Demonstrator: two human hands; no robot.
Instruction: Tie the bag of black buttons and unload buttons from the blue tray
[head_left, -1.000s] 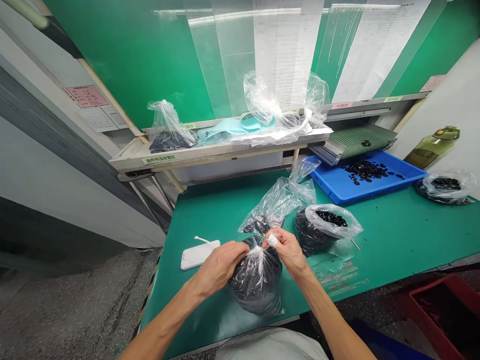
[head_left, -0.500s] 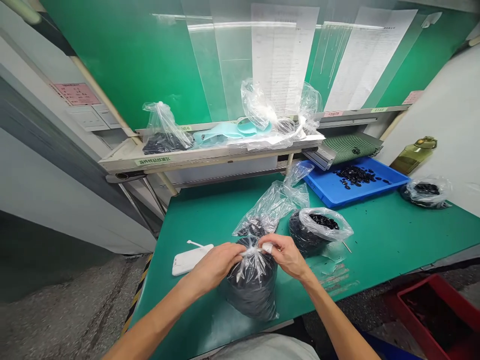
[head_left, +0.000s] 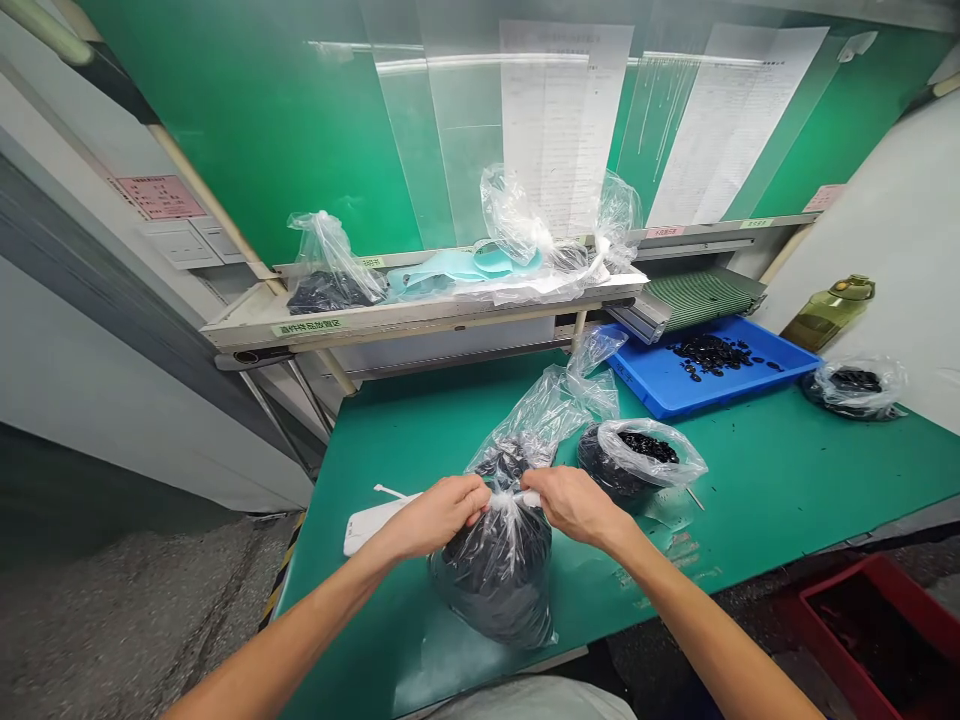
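Observation:
A clear plastic bag packed with small black parts sits on the green mat, its neck gathered into a tight twist. My left hand grips the twist from the left, and my right hand grips it from the right. A white strip, perhaps tape on a finger, shows at the right hand's fingertips. Just behind the neck lies another clear bag with some black parts in it. Close to my left hand is a flat white box with a thin white cord.
An open bag of black parts stands right of my hands. Behind it are a blue tray of black parts and a green ribbed rack. A shelf holds more bags. Farther right are an olive bottle and a bag. A red crate sits on the floor.
My hands have drawn slightly apart and the bag's neck is twisted tighter. The white strip on the right fingers is less visible. The whole view has shifted slightly.

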